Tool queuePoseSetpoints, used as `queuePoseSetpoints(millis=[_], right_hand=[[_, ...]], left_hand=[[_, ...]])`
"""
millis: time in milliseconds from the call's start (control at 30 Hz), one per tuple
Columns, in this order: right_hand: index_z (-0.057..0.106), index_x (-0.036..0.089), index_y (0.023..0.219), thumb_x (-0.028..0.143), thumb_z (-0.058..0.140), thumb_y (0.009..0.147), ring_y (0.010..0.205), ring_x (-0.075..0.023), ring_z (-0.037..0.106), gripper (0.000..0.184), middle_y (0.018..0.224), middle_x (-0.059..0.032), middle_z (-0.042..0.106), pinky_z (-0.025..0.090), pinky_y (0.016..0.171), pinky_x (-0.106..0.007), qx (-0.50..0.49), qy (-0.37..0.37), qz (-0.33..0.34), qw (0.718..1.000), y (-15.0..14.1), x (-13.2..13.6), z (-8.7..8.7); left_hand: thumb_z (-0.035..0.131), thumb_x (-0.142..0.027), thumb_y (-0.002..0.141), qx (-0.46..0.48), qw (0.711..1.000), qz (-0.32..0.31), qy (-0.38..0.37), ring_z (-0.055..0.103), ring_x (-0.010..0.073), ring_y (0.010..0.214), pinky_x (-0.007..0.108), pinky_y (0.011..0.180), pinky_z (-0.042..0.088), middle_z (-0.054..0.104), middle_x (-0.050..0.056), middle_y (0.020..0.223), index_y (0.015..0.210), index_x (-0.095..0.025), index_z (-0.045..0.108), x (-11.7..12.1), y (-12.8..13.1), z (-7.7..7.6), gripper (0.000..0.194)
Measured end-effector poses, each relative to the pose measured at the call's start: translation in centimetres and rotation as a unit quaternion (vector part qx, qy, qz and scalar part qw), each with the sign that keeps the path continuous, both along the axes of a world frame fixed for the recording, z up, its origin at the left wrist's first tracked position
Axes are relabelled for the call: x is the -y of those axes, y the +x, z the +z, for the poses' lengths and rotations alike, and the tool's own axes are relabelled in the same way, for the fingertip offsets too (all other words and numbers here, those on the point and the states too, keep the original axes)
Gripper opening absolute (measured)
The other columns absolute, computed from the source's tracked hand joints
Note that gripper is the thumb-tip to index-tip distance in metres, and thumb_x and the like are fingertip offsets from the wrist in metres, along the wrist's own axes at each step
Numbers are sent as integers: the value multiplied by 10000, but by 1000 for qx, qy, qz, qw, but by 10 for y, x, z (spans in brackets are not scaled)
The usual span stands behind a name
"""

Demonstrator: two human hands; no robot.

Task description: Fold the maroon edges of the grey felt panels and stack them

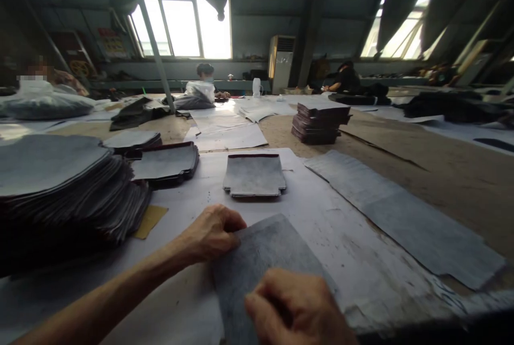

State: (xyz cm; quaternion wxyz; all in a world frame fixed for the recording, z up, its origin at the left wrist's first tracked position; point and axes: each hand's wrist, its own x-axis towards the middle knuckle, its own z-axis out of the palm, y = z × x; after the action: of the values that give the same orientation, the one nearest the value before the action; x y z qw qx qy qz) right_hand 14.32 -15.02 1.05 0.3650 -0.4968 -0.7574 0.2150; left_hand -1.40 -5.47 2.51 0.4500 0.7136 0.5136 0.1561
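Head cam: flat, four-sided grey fabric-like sheet (pixel 273 248) lies near the worktable's (pixel 461 165) near edge, on top of some big white paper (pixel 341 227). Left hand (pixel 217 232) is pinching its far-left edge between thumb and fingers. Right hand (pixel 301 305) is curled over the sheet's near-right part, can't tell if it's actually gripping anything. Toward the paper's far edge sits a small stack of notched grey pieces (pixel 254 176). Tall pile of grey-topped dark pieces (pixel 68 173) is off left, yellowish card (pixel 150 222) just beside it. Long grey strip (pixel 405 216) runs along the paper's right edge.
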Motion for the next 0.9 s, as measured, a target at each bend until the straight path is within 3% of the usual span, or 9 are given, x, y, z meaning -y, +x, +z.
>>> queuePoseSetpoints(millis=[133, 233, 267, 333, 433, 533, 700, 800, 900], right_hand=[[532, 208, 573, 273, 504, 788, 433, -81, 505, 227, 500, 47, 535, 382, 421, -176, 91, 41, -108, 989, 69, -24, 16], [567, 238, 657, 266, 551, 738, 403, -93, 528, 87, 543, 48, 584, 402, 368, -174, 209, 74, -105, 969, 129, -24, 8], [583, 241, 721, 266, 554, 724, 410, -105, 542, 39, 626, 25, 626, 400, 345, -191, 248, 105, -130, 954, 144, -22, 6], [597, 225, 932, 306, 527, 738, 572, -171, 626, 221, 907, -60, 663, 468, 419, -254, 325, 181, -146, 917, 160, -19, 4], [596, 183, 947, 303, 448, 816, 804, -244, 626, 231, 1038, -111, 621, 500, 640, -372, 356, 287, -153, 876, 146, -26, 12], [582, 186, 726, 169, 466, 829, 799, -202, 594, 157, 842, -62, 641, 462, 728, -363, 292, 322, -108, 894, 110, -47, 20], [578, 159, 1071, 51, 553, 738, 952, -209, 545, 351, 1043, -75, 615, 463, 795, -358, 237, 202, 23, 950, 75, -80, 14], [621, 163, 970, 50, 635, 678, 852, -193, 566, 313, 895, -48, 645, 477, 749, -333, 245, 151, 50, 956, 76, -90, 8], [637, 180, 916, 23, 603, 689, 773, -165, 560, 278, 814, -28, 637, 474, 691, -294, 246, 154, 65, 955, 81, -93, 5]], left_hand=[[456, -119, 615, -18, 995, -4, 97, 559, 155, 670, 244, 589, 411, 644, 14, 725, 808, -176, 694, 0, 1, -8, 312], [452, -74, 619, -22, 984, -22, 177, 541, 159, 725, 279, 665, 425, 619, 26, 808, 805, -187, 687, -2, 8, -12, 321], [451, -60, 625, -25, 978, -36, 205, 542, 161, 732, 288, 677, 431, 611, 29, 813, 814, -187, 684, -3, 11, -13, 326], [449, -37, 639, -33, 963, -68, 259, 549, 166, 748, 308, 696, 447, 604, 33, 807, 846, -187, 676, -4, 14, -16, 342], [456, -23, 665, -47, 942, -96, 318, 549, 182, 804, 359, 746, 452, 601, 40, 835, 900, -196, 663, -5, 17, -19, 358], [465, -34, 700, -60, 928, -95, 356, 539, 192, 824, 395, 763, 450, 594, 48, 865, 932, -204, 654, -5, 18, -22, 345], [479, -56, 720, -57, 926, -82, 365, 531, 195, 825, 398, 756, 464, 585, 64, 886, 977, -180, 641, -8, 17, -25, 328], [482, -59, 731, -39, 926, -82, 367, 526, 188, 822, 387, 753, 462, 583, 59, 887, 982, -183, 638, -10, 16, -27, 320], [470, -63, 759, -33, 914, -94, 394, 504, 172, 776, 359, 709, 446, 562, 44, 828, 967, -204, 642, -12, 14, -29, 304]])
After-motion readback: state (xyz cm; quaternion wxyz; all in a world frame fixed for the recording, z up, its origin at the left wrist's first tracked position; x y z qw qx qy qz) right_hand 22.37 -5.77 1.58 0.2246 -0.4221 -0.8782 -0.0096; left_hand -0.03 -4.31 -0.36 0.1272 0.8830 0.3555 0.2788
